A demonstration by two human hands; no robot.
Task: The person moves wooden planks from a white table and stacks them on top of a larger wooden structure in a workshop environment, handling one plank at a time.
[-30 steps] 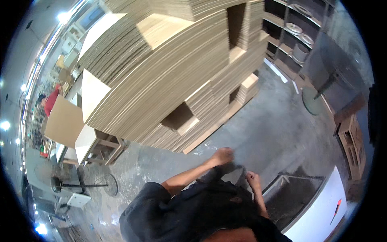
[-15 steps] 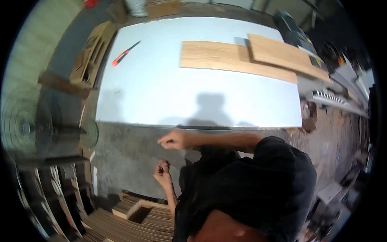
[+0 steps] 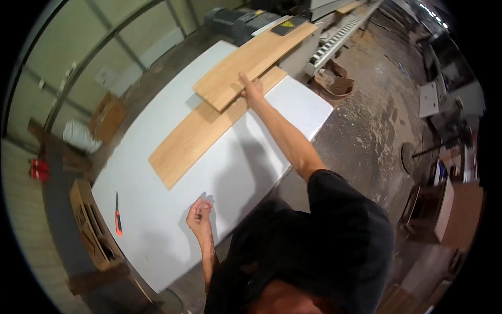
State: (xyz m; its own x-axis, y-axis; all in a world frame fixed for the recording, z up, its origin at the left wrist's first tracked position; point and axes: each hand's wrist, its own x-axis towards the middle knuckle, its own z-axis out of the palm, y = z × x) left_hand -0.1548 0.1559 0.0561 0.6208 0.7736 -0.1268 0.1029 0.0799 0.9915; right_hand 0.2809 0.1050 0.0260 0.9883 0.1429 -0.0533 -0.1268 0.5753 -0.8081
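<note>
My right hand (image 3: pixel 251 88) is closed on the near edge of the upper wooden board (image 3: pixel 238 65), thumb on top and the other fingers mostly hidden at its underside. This board overlaps a second wooden board (image 3: pixel 180 149) that lies flat on the white table (image 3: pixel 133 178). Over the table's near part, my left hand (image 3: pixel 199 214) has its fingers curled together in a pinch; whether anything small is in them is hidden. A red and black utility knife (image 3: pixel 118 222) with its blade out lies at the table's left end.
A dark motor-like machine (image 3: pixel 243 23) and a roller track (image 3: pixel 337 41) stand beyond the far right end. At the left edge is a wooden crate-like holder (image 3: pixel 94 225). An open cardboard box (image 3: pixel 334 81) sits on the floor by the right corner.
My view has turned to the right. My right hand has gone from over the floor to the upper board and taken hold of its edge. My left hand is now above the table.
</note>
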